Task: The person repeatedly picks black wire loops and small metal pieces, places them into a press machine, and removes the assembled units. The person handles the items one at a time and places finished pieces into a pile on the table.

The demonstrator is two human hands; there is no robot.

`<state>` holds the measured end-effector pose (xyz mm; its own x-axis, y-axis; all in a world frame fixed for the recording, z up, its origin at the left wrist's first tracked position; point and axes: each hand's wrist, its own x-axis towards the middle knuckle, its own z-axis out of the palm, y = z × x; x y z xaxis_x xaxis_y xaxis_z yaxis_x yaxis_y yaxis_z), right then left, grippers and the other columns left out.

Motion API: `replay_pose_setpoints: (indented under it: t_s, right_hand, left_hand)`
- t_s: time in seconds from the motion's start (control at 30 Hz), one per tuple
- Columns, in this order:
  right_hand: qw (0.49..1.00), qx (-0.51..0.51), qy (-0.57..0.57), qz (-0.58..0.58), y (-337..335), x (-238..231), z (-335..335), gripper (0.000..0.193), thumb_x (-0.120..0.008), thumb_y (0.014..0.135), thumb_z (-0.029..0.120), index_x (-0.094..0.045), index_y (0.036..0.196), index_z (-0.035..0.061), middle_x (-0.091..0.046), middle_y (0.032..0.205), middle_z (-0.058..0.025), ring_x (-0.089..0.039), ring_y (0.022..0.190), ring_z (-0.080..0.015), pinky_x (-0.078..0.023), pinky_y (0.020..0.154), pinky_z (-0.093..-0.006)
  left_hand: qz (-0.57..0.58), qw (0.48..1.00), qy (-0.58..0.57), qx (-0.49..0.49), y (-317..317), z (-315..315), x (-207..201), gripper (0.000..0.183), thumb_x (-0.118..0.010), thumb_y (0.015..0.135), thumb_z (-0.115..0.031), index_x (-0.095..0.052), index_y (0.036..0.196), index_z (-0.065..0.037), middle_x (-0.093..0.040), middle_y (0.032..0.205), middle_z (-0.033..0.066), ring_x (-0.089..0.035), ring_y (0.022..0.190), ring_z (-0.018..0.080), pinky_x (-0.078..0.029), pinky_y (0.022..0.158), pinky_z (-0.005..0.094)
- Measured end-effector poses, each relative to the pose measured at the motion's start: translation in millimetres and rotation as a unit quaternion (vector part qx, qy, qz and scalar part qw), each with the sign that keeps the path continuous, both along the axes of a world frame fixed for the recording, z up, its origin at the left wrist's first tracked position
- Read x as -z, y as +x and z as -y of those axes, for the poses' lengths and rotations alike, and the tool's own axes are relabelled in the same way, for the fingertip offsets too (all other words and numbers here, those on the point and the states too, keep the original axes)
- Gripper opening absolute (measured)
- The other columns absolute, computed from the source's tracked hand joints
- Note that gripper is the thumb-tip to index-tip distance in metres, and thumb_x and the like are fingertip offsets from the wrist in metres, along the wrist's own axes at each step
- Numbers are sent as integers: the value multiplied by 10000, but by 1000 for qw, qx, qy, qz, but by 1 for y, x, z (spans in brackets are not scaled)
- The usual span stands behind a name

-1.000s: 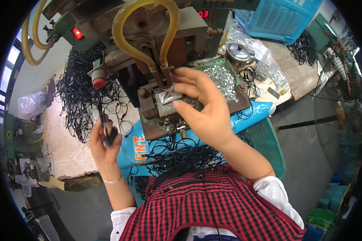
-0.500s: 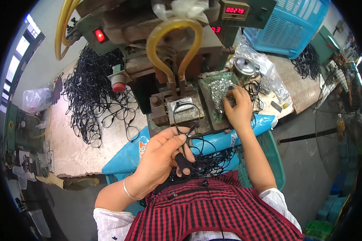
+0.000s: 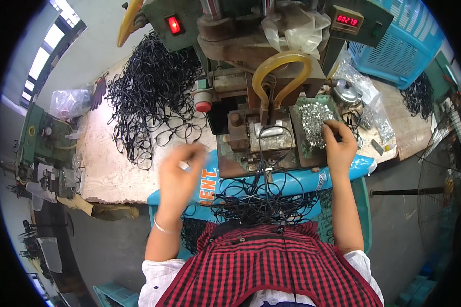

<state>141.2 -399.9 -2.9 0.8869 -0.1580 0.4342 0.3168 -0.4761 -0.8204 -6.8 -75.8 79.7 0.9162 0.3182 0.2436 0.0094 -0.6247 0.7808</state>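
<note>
My right hand (image 3: 340, 151) is at the right edge of a green tray (image 3: 297, 138) heaped with small silvery metal pieces (image 3: 313, 120). Its thumb and forefinger are pinched together; whatever is between them is too small to make out. My left hand (image 3: 179, 176), smeared by motion, is raised left of the press over a blue plastic sheet (image 3: 235, 185), its fingers unclear. Black cord loops (image 3: 264, 202) lie bunched on the sheet in front of me. One loop runs up onto the metal block (image 3: 271, 138) under the press (image 3: 271, 110).
A big tangle of black cords (image 3: 153, 92) covers the table (image 3: 100, 174) at left. Beyond the tray stand a lidded metal pot (image 3: 346, 92), clear plastic bags (image 3: 376, 115) and a blue crate (image 3: 394, 46). The press carries a red button (image 3: 203, 106). A fan (image 3: 443, 192) is at far right.
My left hand has let go of the black cord and swung left, away from the press. My right hand stays by the tray, its fingers now pinched. The whole view has shifted.
</note>
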Motion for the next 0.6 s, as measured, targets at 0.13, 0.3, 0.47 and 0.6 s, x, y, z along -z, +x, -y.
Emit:
replay_pose_setpoints:
  t_s: [0.13, 0.3, 0.47, 0.6]
  right_hand:
    - [1000, -16, -8, -7, 5, -9, -8, 143, -764, 846, 67, -755, 977, 11, -740, 924, -121, -698, 882, -234, -533, 812, -343]
    - [1000, -2, -26, -10, 5, -5, -11, 133, -751, 844, 75, -757, 966, 23, -741, 929, -112, -693, 882, -231, -526, 819, -345]
    - [999, -4, 17, -37, -19, -8, 18, 110, -721, 880, 22, -737, 986, -2, -720, 924, -35, -645, 862, -98, -504, 793, -252]
    - [988, -139, 49, -37, -28, -69, -17, 158, -724, 865, 2, -725, 1023, -16, -723, 997, -46, -647, 938, -105, -500, 854, -254]
  left_hand:
    - [131, 915, 367, -100, 56, -71, 21, 52, -731, 828, -74, -717, 878, -80, -664, 901, 65, -599, 858, 304, -489, 758, 404]
    - [-38, 814, 572, -99, 109, -143, 108, 84, -650, 813, -117, -718, 861, -107, -622, 943, 93, -628, 887, 289, -497, 731, 439]
    - [-17, 823, 555, -123, 92, -156, 98, 37, -642, 851, -112, -650, 840, -77, -596, 909, 112, -638, 835, 312, -504, 676, 437]
    - [31, 884, 448, -134, 76, -150, 85, 106, -606, 952, -134, -590, 1019, -53, -659, 913, 144, -660, 820, 368, -522, 673, 457]
